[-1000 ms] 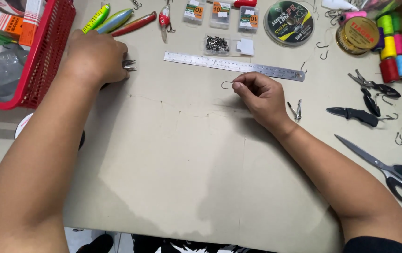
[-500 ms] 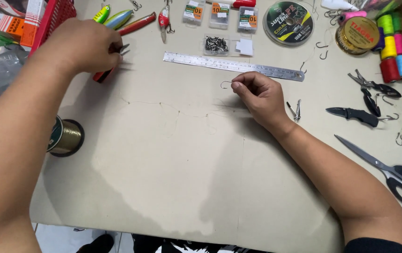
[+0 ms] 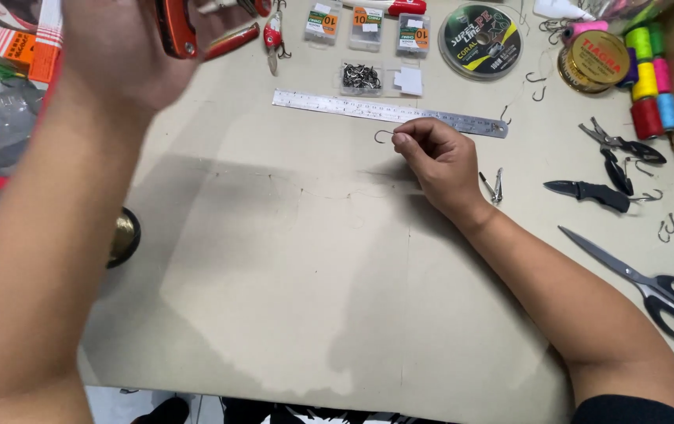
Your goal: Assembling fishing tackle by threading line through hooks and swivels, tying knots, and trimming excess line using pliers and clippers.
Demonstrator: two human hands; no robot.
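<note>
— What's changing on your feed?

— I'm watching the left hand lifting off the counter toward its far left corner, now gripping red-handled pliers.

— And the right hand?

— It's staying planted below the steel ruler, fingertips pinching the fish hook mid-counter, wrist resting flat.

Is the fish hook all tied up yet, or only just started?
Only just started, it seems. Done: the tackle is laid out, with the metal ruler and scissors ready. In hand: the right hand pinches a bare hook, and the left hand lifts red-handled pliers. Left: no knot shows on the hook.
</note>
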